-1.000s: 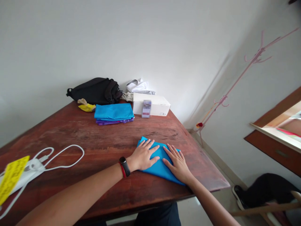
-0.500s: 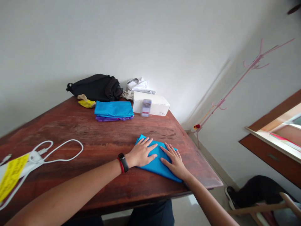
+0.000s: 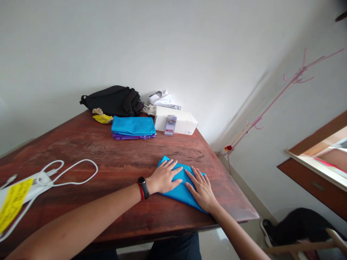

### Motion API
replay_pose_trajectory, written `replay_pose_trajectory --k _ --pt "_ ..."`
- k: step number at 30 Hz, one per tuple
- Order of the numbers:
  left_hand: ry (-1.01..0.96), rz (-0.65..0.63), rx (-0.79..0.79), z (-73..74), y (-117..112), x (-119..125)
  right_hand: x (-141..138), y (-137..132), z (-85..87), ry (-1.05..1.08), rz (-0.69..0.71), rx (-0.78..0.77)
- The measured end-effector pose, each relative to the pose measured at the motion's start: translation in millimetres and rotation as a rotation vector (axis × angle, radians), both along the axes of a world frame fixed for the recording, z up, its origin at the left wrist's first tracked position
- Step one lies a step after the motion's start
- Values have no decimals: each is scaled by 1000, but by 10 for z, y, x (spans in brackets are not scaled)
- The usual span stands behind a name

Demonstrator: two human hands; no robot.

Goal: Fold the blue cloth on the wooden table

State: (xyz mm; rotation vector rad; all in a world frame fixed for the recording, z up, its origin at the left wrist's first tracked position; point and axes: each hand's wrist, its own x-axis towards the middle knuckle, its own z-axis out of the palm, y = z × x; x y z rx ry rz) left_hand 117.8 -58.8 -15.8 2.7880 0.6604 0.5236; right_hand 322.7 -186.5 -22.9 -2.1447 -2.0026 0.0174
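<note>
A folded bright blue cloth (image 3: 181,193) lies flat near the front right of the wooden table (image 3: 130,206). My left hand (image 3: 164,177) rests palm down on its left part, fingers spread. On the cloth's right part, my right hand (image 3: 201,189) also lies flat with its fingers apart. The palms cover much of the cloth, so its folds are partly hidden. Farther back sits a folded stack with a blue cloth (image 3: 133,125) on top and purple cloth (image 3: 130,136) beneath.
A white box (image 3: 187,122), a black bag (image 3: 112,101), a white bundle (image 3: 164,99) and a yellow item (image 3: 103,118) stand along the back. At left are a power strip (image 3: 32,186) and white cable (image 3: 81,183). A pink coat rack (image 3: 267,108) leans at right.
Both hands stay spread on the blue cloth, the right one slightly lower over its right edge. The whole view has shifted slightly.
</note>
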Motion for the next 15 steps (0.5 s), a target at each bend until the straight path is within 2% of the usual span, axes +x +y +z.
replay_pose_trajectory --k 9,15 --pt "-5 0 -23 100 -49 -28 -37 2 34 -91 0 -48" --pt "-1 9 -26 91 -45 -26 -66 6 95 -152 9 -108"
